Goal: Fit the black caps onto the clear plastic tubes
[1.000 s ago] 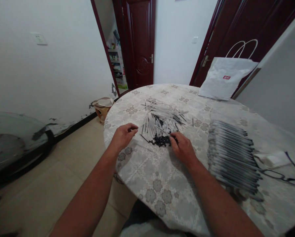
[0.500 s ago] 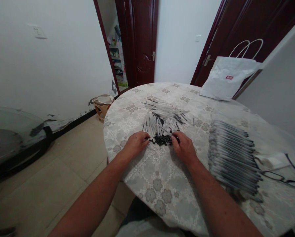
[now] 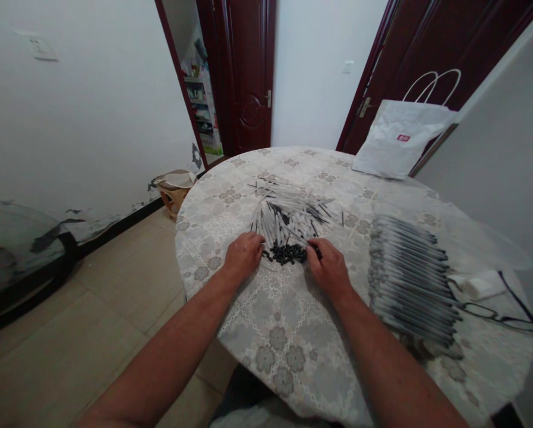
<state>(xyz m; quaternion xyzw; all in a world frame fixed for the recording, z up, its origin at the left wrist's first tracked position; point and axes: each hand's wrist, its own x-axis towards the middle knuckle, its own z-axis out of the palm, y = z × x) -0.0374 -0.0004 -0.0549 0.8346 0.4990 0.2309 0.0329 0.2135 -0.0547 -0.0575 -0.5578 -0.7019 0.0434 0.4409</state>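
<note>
My left hand (image 3: 243, 254) curls beside small black pieces (image 3: 287, 254) on the flowered tablecloth (image 3: 266, 321), its grip impossible to tell; my right hand (image 3: 329, 263) pinches a slim pale rod (image 3: 298, 236) beside them; farther right stands a white bag (image 3: 393, 157) bearing a red label (image 3: 403, 138).

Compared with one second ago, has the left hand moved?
Yes: judged against the pile of small black pieces, the left hand has moved rightward, closer to the pile's left edge.
</note>
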